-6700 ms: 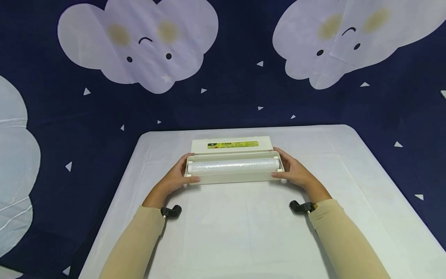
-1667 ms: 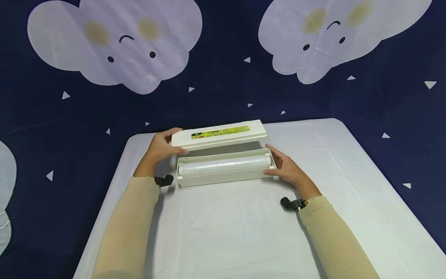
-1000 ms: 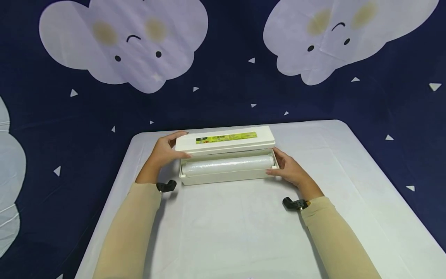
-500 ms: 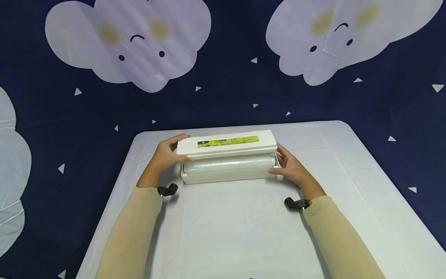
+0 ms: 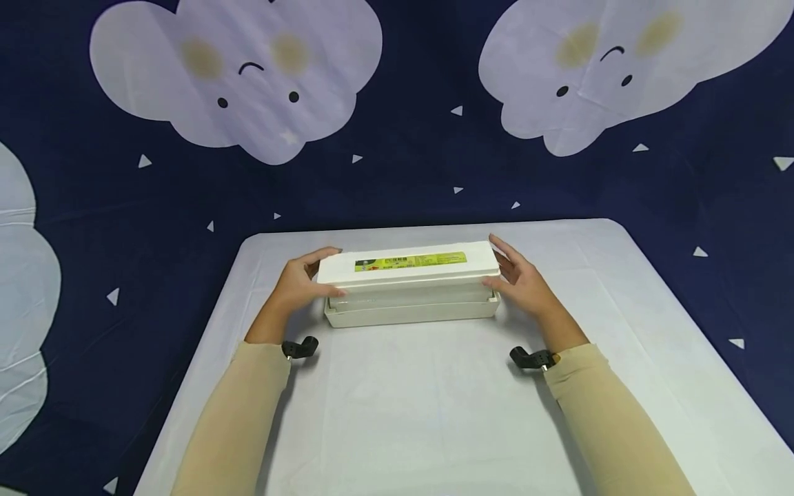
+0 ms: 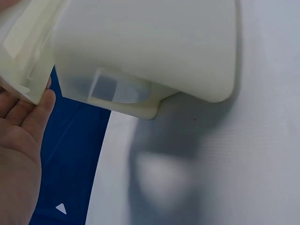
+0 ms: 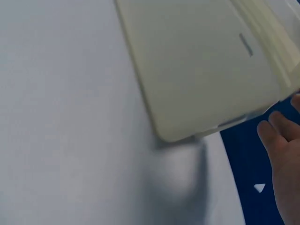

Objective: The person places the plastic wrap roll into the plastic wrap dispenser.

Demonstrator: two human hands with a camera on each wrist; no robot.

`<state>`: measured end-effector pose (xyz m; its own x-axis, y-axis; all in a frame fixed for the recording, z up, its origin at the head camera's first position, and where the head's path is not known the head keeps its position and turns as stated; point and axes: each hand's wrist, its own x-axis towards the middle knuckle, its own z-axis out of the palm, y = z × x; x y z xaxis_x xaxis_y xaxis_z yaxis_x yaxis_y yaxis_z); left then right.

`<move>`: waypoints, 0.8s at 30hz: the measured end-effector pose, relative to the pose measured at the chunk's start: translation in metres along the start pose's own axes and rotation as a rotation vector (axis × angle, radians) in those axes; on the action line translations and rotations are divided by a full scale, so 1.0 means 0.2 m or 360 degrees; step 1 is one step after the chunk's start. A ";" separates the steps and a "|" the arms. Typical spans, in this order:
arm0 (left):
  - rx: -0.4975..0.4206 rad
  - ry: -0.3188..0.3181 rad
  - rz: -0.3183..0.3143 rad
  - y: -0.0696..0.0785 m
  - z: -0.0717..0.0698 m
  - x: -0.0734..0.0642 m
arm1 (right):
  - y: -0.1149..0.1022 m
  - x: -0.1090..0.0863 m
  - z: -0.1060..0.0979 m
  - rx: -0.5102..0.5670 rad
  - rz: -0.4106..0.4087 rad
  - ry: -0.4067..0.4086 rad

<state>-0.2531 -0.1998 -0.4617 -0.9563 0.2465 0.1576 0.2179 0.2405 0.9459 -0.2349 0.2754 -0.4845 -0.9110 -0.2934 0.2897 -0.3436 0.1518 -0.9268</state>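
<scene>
A long cream plastic box (image 5: 409, 316) stands on the white table, holding a wrapped white roll (image 5: 409, 298). Over it hangs the matching lid (image 5: 428, 271) with a yellow-green label, hiding most of the roll. My left hand (image 5: 300, 282) grips the lid's left end, thumb in front and fingers behind. In the left wrist view its fingers support the lid's edge (image 6: 21, 89), beside the box's end wall (image 6: 145, 37). My right hand (image 5: 526, 281) is at the lid's right end, thumb at the front corner, fingers extended towards the back. The right wrist view shows those fingertips (image 7: 266, 129) close beside the box.
The white-covered table (image 5: 428, 406) has rounded far corners. Behind it hangs a dark blue cloth (image 5: 422, 124) printed with clouds and small triangles. Black wrist cameras (image 5: 300, 347) jut inward from both beige sleeves (image 5: 236, 420).
The lid, earlier behind the box and then lifted by my left hand, has come forward and down over the roll. My right hand has moved up from the box's end to the lid's.
</scene>
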 end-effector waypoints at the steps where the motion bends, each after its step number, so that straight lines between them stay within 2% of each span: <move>1: -0.0006 -0.0008 0.0000 0.00 0.00 0.00 | -0.01 0.00 0.00 -0.0026 -0.0008 0.0022; 9: 0.0013 -0.0007 -0.0018 -0.03 0.01 -0.05 | -0.07 -0.01 0.01 -0.0122 0.0030 0.0074; 14: 0.0037 -0.0030 -0.0044 -0.04 0.03 -0.07 | -0.06 -0.05 0.01 -0.0098 0.0021 0.0065; 24: 0.0086 -0.0057 -0.0010 -0.06 0.05 -0.12 | 0.00 -0.11 0.01 0.0021 -0.0030 0.0041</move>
<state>-0.2299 -0.1987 -0.4795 -0.9503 0.2779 0.1402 0.2227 0.2921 0.9301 -0.2145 0.2789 -0.4908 -0.9100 -0.2714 0.3133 -0.3580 0.1336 -0.9241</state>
